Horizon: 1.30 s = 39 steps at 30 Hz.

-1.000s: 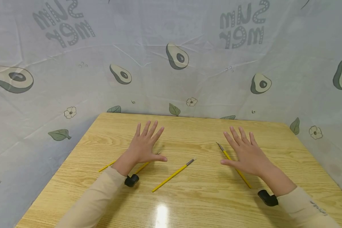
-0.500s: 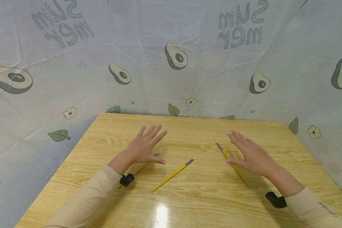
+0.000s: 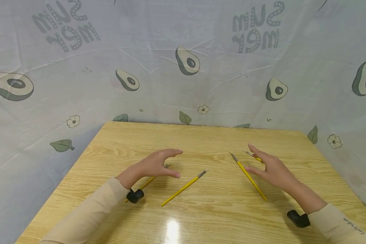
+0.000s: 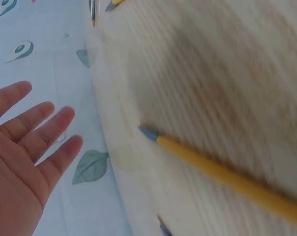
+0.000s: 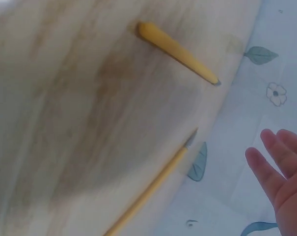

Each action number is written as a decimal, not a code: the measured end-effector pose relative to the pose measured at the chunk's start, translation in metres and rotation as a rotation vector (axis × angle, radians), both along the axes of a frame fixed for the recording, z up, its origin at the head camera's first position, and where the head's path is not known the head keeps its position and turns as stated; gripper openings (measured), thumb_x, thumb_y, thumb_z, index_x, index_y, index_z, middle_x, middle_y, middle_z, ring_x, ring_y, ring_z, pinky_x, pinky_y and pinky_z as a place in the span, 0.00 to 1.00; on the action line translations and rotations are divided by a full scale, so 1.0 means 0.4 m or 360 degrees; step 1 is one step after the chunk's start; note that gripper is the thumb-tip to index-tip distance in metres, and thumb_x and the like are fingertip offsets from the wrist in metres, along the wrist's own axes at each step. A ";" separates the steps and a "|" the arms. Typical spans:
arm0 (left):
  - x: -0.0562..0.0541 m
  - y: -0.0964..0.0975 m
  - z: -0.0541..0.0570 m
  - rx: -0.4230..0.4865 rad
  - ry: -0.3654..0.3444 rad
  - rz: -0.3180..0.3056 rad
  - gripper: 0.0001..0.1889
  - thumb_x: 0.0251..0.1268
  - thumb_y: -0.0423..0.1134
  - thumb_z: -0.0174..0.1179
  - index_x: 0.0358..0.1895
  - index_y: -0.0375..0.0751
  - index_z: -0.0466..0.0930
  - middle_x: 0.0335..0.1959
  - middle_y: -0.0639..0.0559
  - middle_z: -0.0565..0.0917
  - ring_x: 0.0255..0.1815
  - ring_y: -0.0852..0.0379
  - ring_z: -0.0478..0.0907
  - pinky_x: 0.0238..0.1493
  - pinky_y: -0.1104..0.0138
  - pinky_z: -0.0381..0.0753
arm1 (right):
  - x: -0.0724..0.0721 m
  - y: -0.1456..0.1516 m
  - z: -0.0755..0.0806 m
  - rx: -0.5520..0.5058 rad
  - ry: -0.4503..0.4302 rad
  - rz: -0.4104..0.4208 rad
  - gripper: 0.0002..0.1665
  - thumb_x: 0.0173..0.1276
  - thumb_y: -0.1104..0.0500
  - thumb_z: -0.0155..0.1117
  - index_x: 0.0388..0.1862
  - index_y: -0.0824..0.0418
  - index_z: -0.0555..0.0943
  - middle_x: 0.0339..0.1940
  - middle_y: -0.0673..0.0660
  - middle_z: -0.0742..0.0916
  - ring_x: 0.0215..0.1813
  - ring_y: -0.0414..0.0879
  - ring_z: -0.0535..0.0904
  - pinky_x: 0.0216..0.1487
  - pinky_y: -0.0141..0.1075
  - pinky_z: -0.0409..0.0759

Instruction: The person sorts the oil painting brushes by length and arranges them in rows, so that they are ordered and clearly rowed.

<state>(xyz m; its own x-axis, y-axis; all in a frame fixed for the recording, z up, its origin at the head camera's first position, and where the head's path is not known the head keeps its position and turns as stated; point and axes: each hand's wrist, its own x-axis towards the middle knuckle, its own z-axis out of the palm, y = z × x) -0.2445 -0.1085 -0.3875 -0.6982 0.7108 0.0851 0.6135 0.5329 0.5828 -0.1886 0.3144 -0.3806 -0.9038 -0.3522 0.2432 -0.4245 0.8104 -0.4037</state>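
My left hand [image 3: 155, 164] hovers over the left part of the table, thumb apart from the extended fingers, holding nothing. Partly beneath it lies a yellow paintbrush [image 3: 147, 183]. Another yellow paintbrush [image 3: 183, 188] lies diagonally between the hands. On the right, my right hand [image 3: 271, 167] is also raised with nothing in it, thumb and fingers apart. A dark-tipped paintbrush [image 3: 250, 179] lies just beside its thumb. One more brush [image 3: 249, 153] shows only partly past the right fingers. In the left wrist view, the left fingers [image 4: 35, 128] are loosely extended, away from a brush [image 4: 212, 167].
The wooden table [image 3: 201, 142] ends against a pale cloth [image 3: 158, 101] printed with avocados and leaves, which hangs behind it and at the sides. Black wrist devices [image 3: 135, 196] hang below both sleeves. A light reflection shines near the front.
Both hands have turned from spread, palm-down poses to sideways ones, fingers closer together. The right hand has shifted slightly right and lower, uncovering part of a brush. The visible brushes stay put.
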 end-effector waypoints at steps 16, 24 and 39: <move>0.035 0.084 -0.051 0.0223 -0.0508 -0.0039 0.34 0.60 0.45 0.69 0.68 0.38 0.69 0.61 0.44 0.75 0.51 0.51 0.77 0.47 0.65 0.78 | -0.016 -0.020 -0.051 -0.0386 -0.0341 -0.0096 0.40 0.71 0.50 0.63 0.73 0.69 0.62 0.61 0.72 0.76 0.56 0.64 0.77 0.44 0.46 0.82; 0.033 0.105 -0.080 0.0329 -0.0676 0.0072 0.31 0.58 0.42 0.71 0.64 0.39 0.73 0.53 0.47 0.77 0.44 0.56 0.77 0.44 0.65 0.78 | -0.045 -0.025 -0.074 -0.0582 -0.0567 -0.0155 0.40 0.69 0.52 0.65 0.71 0.72 0.63 0.55 0.69 0.77 0.52 0.60 0.76 0.42 0.40 0.82; 0.036 0.138 -0.109 0.0300 -0.0554 0.0237 0.28 0.48 0.37 0.77 0.56 0.40 0.79 0.41 0.49 0.80 0.29 0.59 0.78 0.28 0.69 0.76 | -0.078 -0.008 -0.101 -0.0563 -0.0673 -0.0212 0.38 0.66 0.55 0.69 0.69 0.71 0.67 0.49 0.64 0.79 0.47 0.54 0.76 0.36 0.38 0.80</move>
<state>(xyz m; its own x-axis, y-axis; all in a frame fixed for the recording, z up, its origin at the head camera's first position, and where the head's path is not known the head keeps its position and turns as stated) -0.2299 -0.0532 -0.4310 -0.8021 0.5946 -0.0553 0.2871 0.4653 0.8373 -0.2199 0.3111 -0.4211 -0.9793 -0.1911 -0.0671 -0.0701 0.6305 -0.7730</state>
